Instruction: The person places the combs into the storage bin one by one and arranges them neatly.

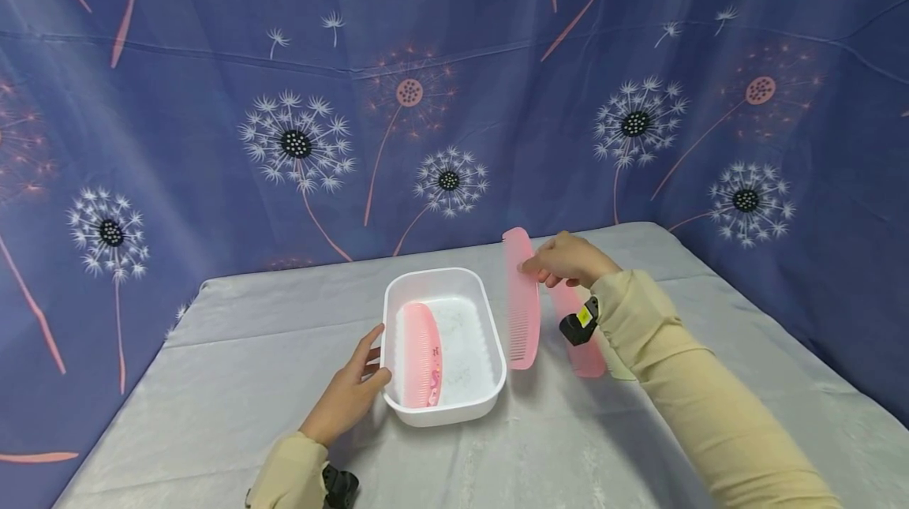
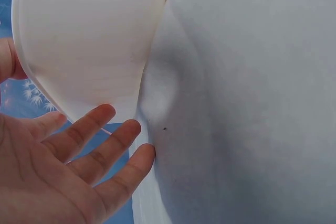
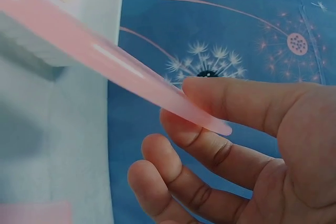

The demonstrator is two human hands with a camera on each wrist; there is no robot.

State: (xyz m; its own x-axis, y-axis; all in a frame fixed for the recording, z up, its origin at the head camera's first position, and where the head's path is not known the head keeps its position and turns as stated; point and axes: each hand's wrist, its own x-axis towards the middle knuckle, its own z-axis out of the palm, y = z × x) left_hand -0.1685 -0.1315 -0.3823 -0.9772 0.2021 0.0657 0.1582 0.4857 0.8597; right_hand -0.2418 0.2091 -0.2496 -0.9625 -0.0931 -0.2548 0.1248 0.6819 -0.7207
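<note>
My right hand [image 1: 571,258] pinches a pink comb [image 1: 523,312] by its spine between thumb and fingers. The comb stands nearly upright in the head view, its teeth toward the white tub [image 1: 497,335]. In the right wrist view, the comb [image 3: 131,72] shows edge-on. My left hand [image 1: 348,394] touches the tub's left side, with thumb and index fingertip at the rim and the other fingers [image 2: 113,153] extended near the outer wall. Inside the tub, along its left part, lies another pink comb [image 1: 419,355] with a printed pattern on its spine.
Right of the held comb, a further pink comb [image 1: 585,355] lies on the grey cloth-covered table [image 1: 270,335], partly hidden by the right hand and wrist camera. A pale green item [image 1: 621,368] shows beside it. A blue dandelion-print curtain [image 1: 497,99] hangs behind the table.
</note>
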